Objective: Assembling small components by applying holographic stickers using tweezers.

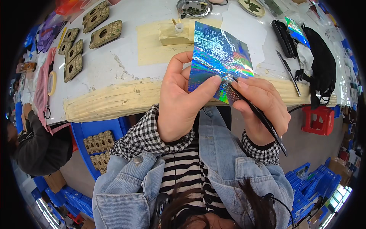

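A shiny holographic sticker sheet [219, 49], blue with rainbow glints and rows of small marks, is raised above the table's front edge. My left hand [177, 95] grips it along its left side, thumb on the front and fingers behind. In my right hand [265, 101] is a pair of black tweezers [265, 119], pinched between thumb and fingers. Their tips meet the lower right part of the sheet, close to my left thumb. Whether a sticker is caught in the tips is too small to tell.
Several camouflage-patterned housings [106, 34] lie at the upper left; more fill a blue crate [82, 131] below. Behind the sheet stand a taped block [171, 38] and a metal dish [183, 4]. A pen-like tool [288, 72] and black case [284, 38] lie right. A person [44, 141] sits left.
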The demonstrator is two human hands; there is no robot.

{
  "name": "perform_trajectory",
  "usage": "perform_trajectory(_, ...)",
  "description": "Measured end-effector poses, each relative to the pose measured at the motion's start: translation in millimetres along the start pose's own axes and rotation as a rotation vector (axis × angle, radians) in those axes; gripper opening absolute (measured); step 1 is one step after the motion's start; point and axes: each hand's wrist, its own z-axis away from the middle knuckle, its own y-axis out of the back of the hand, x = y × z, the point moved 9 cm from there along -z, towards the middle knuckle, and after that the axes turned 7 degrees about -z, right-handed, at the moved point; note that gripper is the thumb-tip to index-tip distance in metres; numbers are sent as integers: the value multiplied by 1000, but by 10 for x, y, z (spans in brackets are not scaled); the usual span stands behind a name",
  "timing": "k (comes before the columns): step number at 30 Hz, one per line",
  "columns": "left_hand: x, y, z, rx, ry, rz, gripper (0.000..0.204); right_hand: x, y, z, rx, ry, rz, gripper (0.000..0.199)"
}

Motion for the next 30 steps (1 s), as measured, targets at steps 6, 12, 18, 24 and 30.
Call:
perform_trajectory(6,18,-13,-3,-1,3,-2,46,-14,-5,-15,2,4,10,36)
perform_trajectory(12,30,-11,-2,-5,-15,12,45,-27,-14,-24,3,10,32,36)
perform_trajectory(18,22,-18,-1,-7,14,41,44,-62,-36,-15,3,40,77,38)
perform_trajectory(24,7,-15,-4,-9,45,52,43,-124,-66,5,-19,92,128,33)
perform_trajectory(30,-2,-2,5,-2,66,65,43,-140,-102,35,-23,147,217,34)
